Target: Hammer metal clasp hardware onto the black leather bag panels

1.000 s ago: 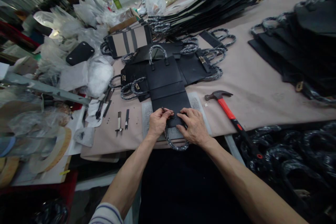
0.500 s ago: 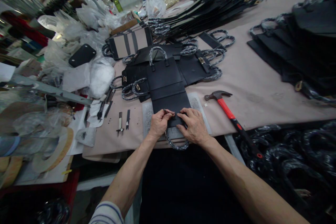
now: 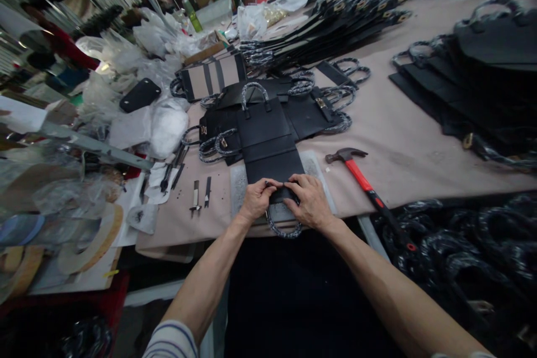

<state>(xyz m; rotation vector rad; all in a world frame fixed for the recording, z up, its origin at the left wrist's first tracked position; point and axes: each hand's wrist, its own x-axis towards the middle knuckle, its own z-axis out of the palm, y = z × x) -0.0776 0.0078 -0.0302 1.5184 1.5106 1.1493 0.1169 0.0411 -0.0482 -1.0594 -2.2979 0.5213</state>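
A black handbag panel (image 3: 271,151) lies lengthwise before me, a wrapped handle at its far end and another wrapped handle (image 3: 285,233) hanging over the table's near edge. My left hand (image 3: 257,199) is closed in a pinch at the panel's near part; a small dark piece shows at its fingertips, too hidden to name. My right hand (image 3: 309,199) has bent fingers and thumb gripping the panel's near right part, its fingertips almost meeting the left ones. A pale board (image 3: 314,166) lies underneath the panel.
Right of my hands lies a claw hammer (image 3: 356,170) with a red and black handle. Small metal tools (image 3: 196,199) lie to the left. More black bags (image 3: 312,114) spread behind, with stacks (image 3: 495,67) at right. Plastic bags (image 3: 170,126) crowd the left side.
My left fingertips have moved slightly right, closer to my right fingertips. The view has shifted a little; the panel and hammer stay in place on the table.
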